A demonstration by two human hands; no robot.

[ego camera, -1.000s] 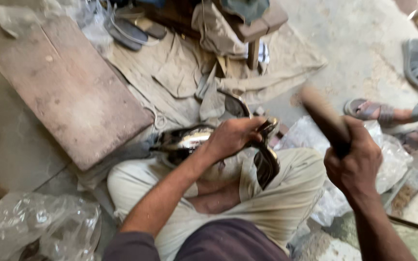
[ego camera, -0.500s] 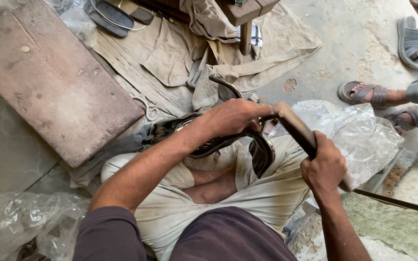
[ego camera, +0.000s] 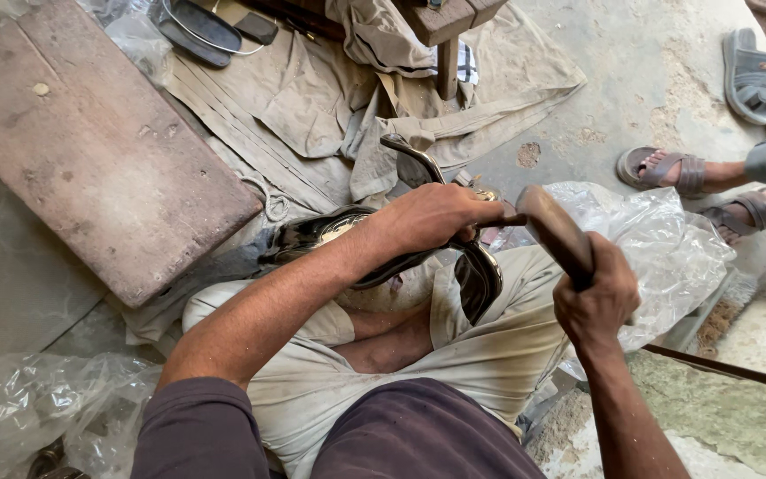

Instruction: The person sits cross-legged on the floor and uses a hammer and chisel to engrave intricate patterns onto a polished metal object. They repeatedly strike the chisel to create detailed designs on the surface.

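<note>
1. The left hand (ego camera: pixel 432 217) lies curled over a dark, glossy leather sandal upper with a curved strap (ego camera: pixel 476 275), fingers pressed together and wrapped down over its top edge, holding it on the lap at the centre of the view.
2. The right hand (ego camera: pixel 597 297) has its fingers closed tight round a thick brown wooden handle (ego camera: pixel 556 231), which slants up toward 11 o'clock until its tip sits just beside the left knuckles.
3. The sandal upper rests across pale, dusty trousers (ego camera: pixel 489 355); one strap loop hangs over the inner thigh, and another arches up toward 12 o'clock.
4. At 10 o'clock a worn reddish-brown wooden slab (ego camera: pixel 90 160) lies flat, its near corner just beside the sandal's left end.
5. A crumpled beige cloth (ego camera: pixel 312 106) spreads from 11 to 1 o'clock, and a dark wooden stool leg (ego camera: pixel 447 66) stands on it.
6. Clear crinkled plastic sheeting (ego camera: pixel 676 248) bunches at 3 o'clock, touching the right wrist's far side; more lies at 8 o'clock.
7. At 2 o'clock another person's sandalled feet (ego camera: pixel 667 168) rest on bare grey concrete floor (ego camera: pixel 631 71), well apart from the hands.
8. Open floor lies mainly toward 1 o'clock, beyond the cloth's edge.
</note>
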